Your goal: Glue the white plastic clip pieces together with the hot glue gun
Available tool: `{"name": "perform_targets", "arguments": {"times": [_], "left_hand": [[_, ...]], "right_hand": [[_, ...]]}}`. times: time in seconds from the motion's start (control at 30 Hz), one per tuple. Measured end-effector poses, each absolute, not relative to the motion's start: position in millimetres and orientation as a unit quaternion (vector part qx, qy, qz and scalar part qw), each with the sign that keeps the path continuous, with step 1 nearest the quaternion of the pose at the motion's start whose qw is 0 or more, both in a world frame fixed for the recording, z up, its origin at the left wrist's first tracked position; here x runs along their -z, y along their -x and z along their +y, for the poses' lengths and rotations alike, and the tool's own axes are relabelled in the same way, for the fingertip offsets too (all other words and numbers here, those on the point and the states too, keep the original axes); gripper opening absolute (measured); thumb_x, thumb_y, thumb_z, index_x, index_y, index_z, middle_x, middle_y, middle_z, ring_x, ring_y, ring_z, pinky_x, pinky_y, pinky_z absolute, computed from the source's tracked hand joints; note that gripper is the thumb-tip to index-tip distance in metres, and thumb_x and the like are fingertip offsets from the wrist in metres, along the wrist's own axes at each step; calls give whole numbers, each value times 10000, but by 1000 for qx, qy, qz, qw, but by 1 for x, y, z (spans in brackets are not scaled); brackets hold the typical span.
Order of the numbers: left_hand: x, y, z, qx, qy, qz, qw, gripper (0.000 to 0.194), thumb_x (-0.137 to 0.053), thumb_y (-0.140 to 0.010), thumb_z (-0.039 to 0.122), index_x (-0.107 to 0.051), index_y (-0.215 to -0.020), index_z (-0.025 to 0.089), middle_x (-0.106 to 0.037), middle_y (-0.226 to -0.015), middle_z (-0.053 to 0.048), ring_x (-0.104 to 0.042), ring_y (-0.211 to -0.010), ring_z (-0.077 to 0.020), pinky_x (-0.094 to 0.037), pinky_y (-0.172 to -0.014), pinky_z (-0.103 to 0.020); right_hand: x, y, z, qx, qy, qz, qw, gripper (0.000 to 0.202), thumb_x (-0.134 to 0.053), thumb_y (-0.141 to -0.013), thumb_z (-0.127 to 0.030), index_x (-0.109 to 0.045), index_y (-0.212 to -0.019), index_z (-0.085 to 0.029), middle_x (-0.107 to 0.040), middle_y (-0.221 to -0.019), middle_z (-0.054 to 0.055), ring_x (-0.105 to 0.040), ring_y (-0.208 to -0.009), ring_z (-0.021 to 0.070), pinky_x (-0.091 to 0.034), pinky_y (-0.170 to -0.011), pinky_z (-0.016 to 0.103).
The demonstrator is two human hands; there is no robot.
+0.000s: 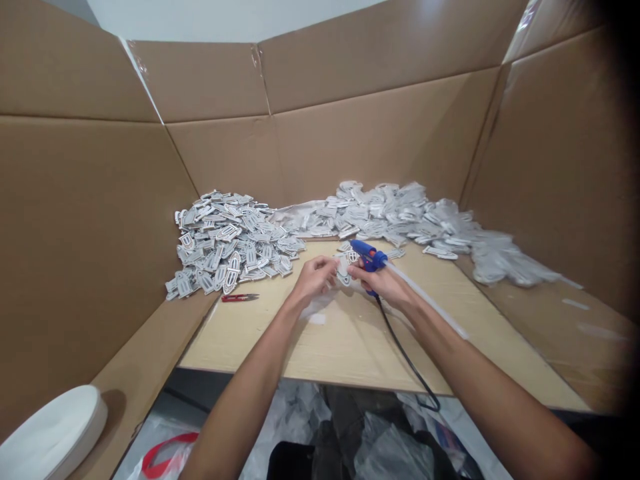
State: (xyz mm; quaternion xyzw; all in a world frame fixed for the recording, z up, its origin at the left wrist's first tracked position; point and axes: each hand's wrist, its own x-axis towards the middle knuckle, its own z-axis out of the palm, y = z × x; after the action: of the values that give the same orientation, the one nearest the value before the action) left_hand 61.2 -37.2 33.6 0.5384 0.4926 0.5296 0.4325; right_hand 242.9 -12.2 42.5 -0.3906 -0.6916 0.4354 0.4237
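Note:
My right hand (383, 280) is wrapped around a blue hot glue gun (366, 255), its nozzle pointing away to the left. A long whitish glue stick (425, 297) sticks out of the back of the gun, above my forearm. Just left of it, my left hand (317, 277) is closed in a pinch at the edge of a small grey badge-like piece (343, 272). The right thumb and finger also reach that piece. Another piece with a dark-and-white pattern (353, 256) lies just beyond, partly hidden by the gun.
Grey patterned pieces form a heap (235, 240) at the left; plastic-wrapped ones are piled (380, 210) at the back right. Red thread snips (240, 298) lie on the wooden board (250, 340). A black cable (400, 347) hangs over its front edge. Cardboard walls (370, 147) surround everything.

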Motion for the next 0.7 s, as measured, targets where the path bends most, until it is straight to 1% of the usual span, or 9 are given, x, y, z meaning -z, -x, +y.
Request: {"name": "perform_targets", "arguments": {"times": [0.07, 0.13, 0.23, 0.3, 0.37, 0.43, 0.53, 0.6, 0.7], "left_hand": [[-34, -62, -39, -520, -563, 471, 437, 416, -785, -719, 547, -659, -745, 152, -620, -637, -22, -529, -512, -114, -363, -478, -233], [-35, -61, -41, -505, -583, 457, 445, 427, -799, -708, 545, -650, -691, 145, -589, -595, -14, -467, -487, -94, -337, -492, -240], [-36, -61, -47, -451, -621, 431, 474, 454, -804, -709, 567, -669, -670, 135, -534, -559, -3, -410, -485, -81, -266, -501, -248], [-37, -62, -51, -428, -634, 419, 488, 473, -808, -703, 584, -681, -672, 130, -515, -560, -2, -386, -491, -78, -237, -507, -254], [-37, -63, -53, -421, -638, 418, 491, 489, -814, -696, 596, -684, -661, 126, -505, -558, -3, -372, -493, -75, -225, -505, -255], [-35, -63, -52, -418, -638, 419, 492, 500, -820, -692, 599, -673, -630, 125, -498, -541, -6, -369, -484, -74, -227, -493, -251], [-31, -60, -45, -440, -616, 438, 485, 481, -830, -692, 578, -683, -623, 126, -523, -526, -16, -402, -467, -80, -276, -473, -242], [-28, -56, -38, -483, -575, 460, 474, 431, -842, -698, 528, -697, -649, 125, -567, -552, -27, -459, -481, -89, -344, -486, -238], [-27, -43, -28, -554, -458, 490, 493, 315, -862, -693, 384, -678, -677, 128, -628, -612, -45, -530, -512, -94, -406, -505, -223]], "right_hand": [[-42, -244, -12, -433, 393, -696, 417, 388, -700, -728, -550, -532, -659, -208, -454, -510, -44, -384, -496, 104, -319, -492, 259], [-41, -245, -11, -427, 416, -682, 424, 396, -687, -740, -575, -565, -686, -203, -479, -514, -32, -417, -502, 116, -340, -496, 262], [-39, -244, -9, -460, 423, -641, 447, 420, -687, -734, -612, -597, -743, -202, -593, -620, 16, -537, -586, 153, -406, -527, 265], [-40, -243, -9, -512, 385, -612, 464, 420, -746, -687, -591, -581, -741, -209, -671, -758, 48, -621, -709, 178, -460, -585, 265], [-43, -244, -8, -562, 346, -569, 491, 453, -828, -608, -542, -530, -710, -217, -695, -833, 53, -653, -783, 182, -481, -625, 258], [-47, -245, -7, -592, 323, -524, 520, 518, -875, -547, -517, -475, -695, -223, -676, -804, 31, -626, -711, 147, -449, -575, 237], [-49, -250, -3, -595, 320, -506, 536, 542, -857, -562, -572, -461, -704, -231, -593, -686, -10, -487, -535, 96, -342, -464, 231], [-46, -252, 0, -551, 361, -520, 545, 510, -809, -627, -602, -462, -691, -234, -537, -605, -24, -449, -496, 100, -337, -452, 244], [-37, -253, 5, -425, 478, -537, 550, 412, -751, -706, -550, -497, -667, -227, -554, -563, -7, -505, -514, 131, -392, -481, 261]]}}
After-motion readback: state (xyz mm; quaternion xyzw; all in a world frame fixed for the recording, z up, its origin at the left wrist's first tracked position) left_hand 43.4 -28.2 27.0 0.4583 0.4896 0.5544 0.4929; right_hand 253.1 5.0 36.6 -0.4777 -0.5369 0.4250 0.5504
